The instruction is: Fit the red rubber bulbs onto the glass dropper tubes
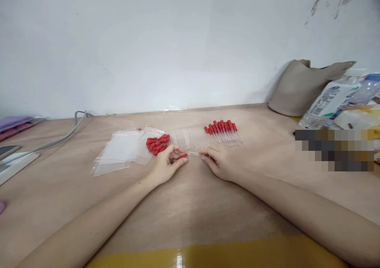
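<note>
My left hand (169, 162) pinches a red rubber dropper bulb (182, 156), its end pointing to the right. Facing it, a clear dropper tube (194, 153) is held between the fingers of my right hand (217, 161). A small gap separates bulb and tube. Behind my left hand lies a pile of loose red bulbs (157, 143). Clear tubes (188, 139) are laid side by side in a row beyond both hands. To their right, several droppers with red bulbs fitted (222, 131) lie next to each other, bulbs toward the wall.
Clear zip bags (121, 147) lie overlapping left of the bulbs. A grey cable (63, 136) runs along the left side, near a phone (8, 151). At right stand a grey-brown bag-like container (299, 88) and plastic bottles (329, 97). A white wall (166, 54) bounds the table.
</note>
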The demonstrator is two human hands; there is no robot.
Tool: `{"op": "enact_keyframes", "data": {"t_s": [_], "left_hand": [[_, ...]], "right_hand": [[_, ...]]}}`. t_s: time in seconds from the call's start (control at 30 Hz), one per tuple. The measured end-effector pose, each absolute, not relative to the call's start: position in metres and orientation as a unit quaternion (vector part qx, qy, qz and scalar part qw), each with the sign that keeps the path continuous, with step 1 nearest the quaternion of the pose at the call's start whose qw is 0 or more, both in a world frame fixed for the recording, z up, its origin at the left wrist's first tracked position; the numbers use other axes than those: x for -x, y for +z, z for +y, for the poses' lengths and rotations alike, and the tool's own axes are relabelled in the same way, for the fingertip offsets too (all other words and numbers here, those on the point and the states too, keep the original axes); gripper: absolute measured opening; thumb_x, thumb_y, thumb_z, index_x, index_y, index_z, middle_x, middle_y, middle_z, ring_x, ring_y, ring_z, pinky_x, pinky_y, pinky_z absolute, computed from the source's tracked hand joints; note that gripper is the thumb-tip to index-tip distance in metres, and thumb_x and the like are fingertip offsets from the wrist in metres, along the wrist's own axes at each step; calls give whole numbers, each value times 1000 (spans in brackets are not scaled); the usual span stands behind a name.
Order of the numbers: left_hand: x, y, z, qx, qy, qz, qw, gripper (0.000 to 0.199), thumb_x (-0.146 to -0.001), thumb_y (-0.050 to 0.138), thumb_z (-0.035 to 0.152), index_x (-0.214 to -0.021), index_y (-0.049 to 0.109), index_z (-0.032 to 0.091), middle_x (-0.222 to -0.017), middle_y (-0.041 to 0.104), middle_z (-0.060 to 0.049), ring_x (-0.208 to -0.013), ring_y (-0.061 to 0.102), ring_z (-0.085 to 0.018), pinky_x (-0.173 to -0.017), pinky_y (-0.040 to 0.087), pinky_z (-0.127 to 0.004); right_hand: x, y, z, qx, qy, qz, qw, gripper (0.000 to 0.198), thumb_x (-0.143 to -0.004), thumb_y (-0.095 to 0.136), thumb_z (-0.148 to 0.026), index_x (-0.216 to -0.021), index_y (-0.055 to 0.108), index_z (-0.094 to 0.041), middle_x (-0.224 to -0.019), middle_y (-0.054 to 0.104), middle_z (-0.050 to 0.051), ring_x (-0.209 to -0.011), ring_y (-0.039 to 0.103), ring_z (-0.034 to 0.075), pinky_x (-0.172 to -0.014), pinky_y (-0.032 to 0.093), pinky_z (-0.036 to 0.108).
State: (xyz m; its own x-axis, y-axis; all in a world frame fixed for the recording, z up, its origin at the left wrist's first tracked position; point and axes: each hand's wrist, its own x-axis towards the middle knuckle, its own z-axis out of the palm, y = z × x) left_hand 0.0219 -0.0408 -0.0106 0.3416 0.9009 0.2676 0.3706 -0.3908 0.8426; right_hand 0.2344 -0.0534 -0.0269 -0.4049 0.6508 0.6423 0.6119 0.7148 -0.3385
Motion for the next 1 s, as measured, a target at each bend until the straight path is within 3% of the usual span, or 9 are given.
{"op": "enact_keyframes", "data": {"t_s": [0.23, 0.47, 0.73, 1.0], "left_hand": [[-23, -15, -39, -757, 375, 418, 335, 23, -75, 60, 32, -91, 57, 16, -86, 65, -5, -78, 62, -17, -69, 49, -30], [-21, -15, -40, -801, 353, 404, 267, 19, -79, 56, 32, -84, 65, 16, -76, 66, -2, -68, 60, -15, -62, 47, -24], [-21, -13, -45, -847, 314, 365, 226, 16, -81, 54, 27, -83, 67, 19, -70, 66, -1, -58, 58, -12, -57, 45, -22], [-25, -10, -47, -835, 326, 396, 198, 15, -80, 56, 27, -84, 68, 19, -74, 68, -2, -64, 61, -14, -59, 47, -23]], "right_hand": [[-236, -32, -49, 356, 21, -854, 379, 19, -87, 45, -22, -98, 60, -19, -88, 64, 4, -81, 57, 14, -75, 38, 29], [-238, -30, -47, 353, 63, -857, 369, 19, -87, 47, -27, -94, 65, -22, -79, 63, 2, -73, 56, 13, -70, 39, 27], [-243, -24, -40, 338, 96, -884, 307, 18, -86, 50, -24, -93, 67, -23, -76, 63, 0, -67, 54, 11, -71, 31, 29], [-240, -28, -46, 350, -58, -881, 314, 23, -88, 43, -24, -92, 65, -21, -77, 64, 3, -66, 52, 13, -67, 29, 31]]}}
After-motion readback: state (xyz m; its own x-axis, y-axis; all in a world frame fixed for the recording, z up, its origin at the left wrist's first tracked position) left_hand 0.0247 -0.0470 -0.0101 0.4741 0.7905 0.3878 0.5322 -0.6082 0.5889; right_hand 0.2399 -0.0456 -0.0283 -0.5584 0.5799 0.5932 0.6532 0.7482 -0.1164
